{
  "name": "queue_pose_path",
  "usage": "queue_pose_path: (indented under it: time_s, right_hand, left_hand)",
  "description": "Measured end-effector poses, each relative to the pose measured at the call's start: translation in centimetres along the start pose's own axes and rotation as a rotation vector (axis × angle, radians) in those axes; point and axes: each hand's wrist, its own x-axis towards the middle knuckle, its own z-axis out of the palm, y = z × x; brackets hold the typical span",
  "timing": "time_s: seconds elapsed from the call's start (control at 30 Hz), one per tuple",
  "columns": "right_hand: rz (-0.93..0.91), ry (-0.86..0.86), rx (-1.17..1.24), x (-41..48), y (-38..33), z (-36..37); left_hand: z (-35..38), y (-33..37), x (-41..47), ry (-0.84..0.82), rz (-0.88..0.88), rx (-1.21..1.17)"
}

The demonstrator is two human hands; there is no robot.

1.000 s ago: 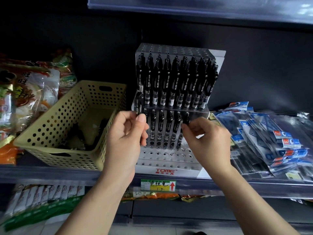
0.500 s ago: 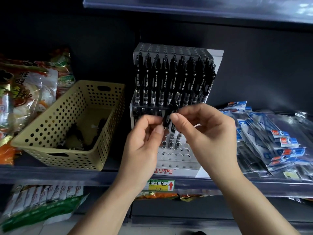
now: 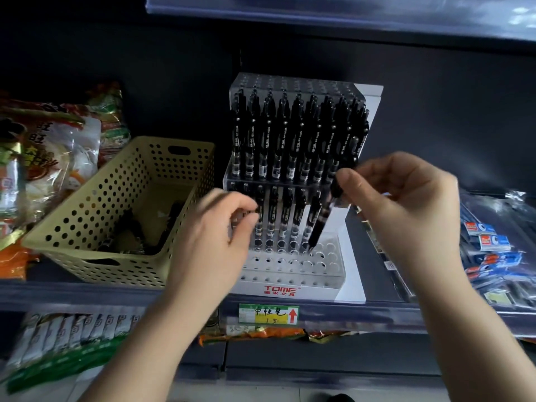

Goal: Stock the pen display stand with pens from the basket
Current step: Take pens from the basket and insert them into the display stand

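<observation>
The clear tiered pen display stand stands on the shelf, its upper rows filled with black pens. My right hand pinches one black pen, tilted, with its tip just above an open hole at the right end of the lower row. My left hand hovers in front of the stand's left side with its fingers curled; motion blur hides whether it holds anything. The beige perforated basket sits to the left, with a few dark pens inside.
Snack bags are stacked left of the basket. Flat blister packs lie right of the stand. A yellow price label is fixed on the shelf edge, and more packets fill the shelf below.
The pen went from between both hands into my right hand, which carried it right and down to the lower row. My left hand drew back to the left.
</observation>
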Motion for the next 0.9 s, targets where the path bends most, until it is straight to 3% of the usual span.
queue_pose_path:
  time_s: [0.13,0.33,0.57,0.9]
  right_hand:
    - [-0.043,0.052,-0.15,0.2,1.4,-0.3]
    - [-0.142,0.107,-0.272,-0.5,2.9,0.6]
    - [-0.192,0.143,-0.291,-0.7,3.9,1.2]
    - [-0.166,0.034,-0.387,-1.7,5.9,2.0]
  left_hand:
    - [-1.2,-2.2,0.7,-0.019,-0.015,0.357]
    - [-1.9,-4.4,1.0,-0.241,-0.242,0.591]
    - [-1.6,-5.2,1.1,-0.299,-0.3,0.65]
    - [-1.8,-5.8,1.2,-0.3,-0.304,0.615]
